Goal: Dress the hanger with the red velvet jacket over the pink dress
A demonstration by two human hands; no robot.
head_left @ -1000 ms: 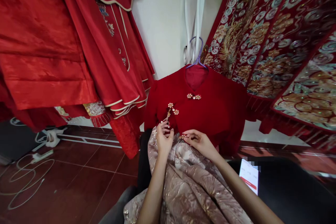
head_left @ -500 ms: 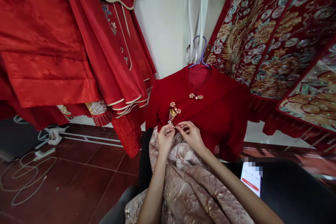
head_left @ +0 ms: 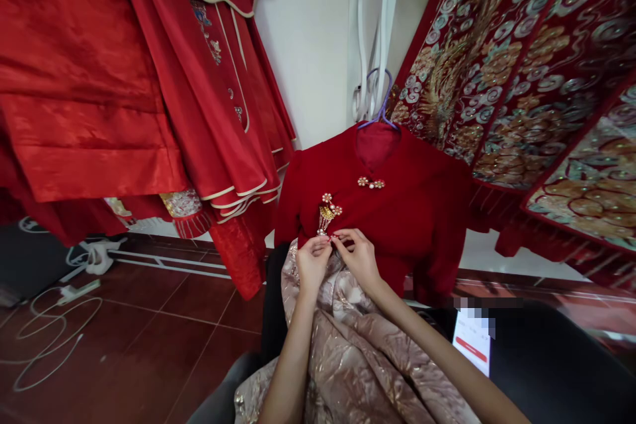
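A dark red garment (head_left: 397, 218) with long sleeves hangs in front of me on a purple hanger (head_left: 383, 103). One pearl flower clasp (head_left: 371, 183) sits below its neckline, and a gold ornament (head_left: 328, 213) with flowers and hanging strands lies lower on its left side. Just below that ornament, my left hand (head_left: 313, 262) is closed in a pinch. My right hand (head_left: 358, 255) pinches beside it, and the fingertips of both almost meet. Whatever small thing lies between them is too hidden to name. Shiny pinkish-beige patterned fabric (head_left: 348, 344) spreads under my wrists and forearms.
Red garments (head_left: 199, 79) hang at the left, and embroidered panels (head_left: 521, 79) at the right. A lit phone (head_left: 472, 338) rests on a black surface (head_left: 551, 358) at the lower right. White cables (head_left: 54, 331) and pale shoes (head_left: 101, 258) are on the tiled floor at left.
My right hand's fingertips have shifted slightly left, closer to the left hand's. A small gold bit that showed between the fingers is now mostly covered. The garment stays in place.
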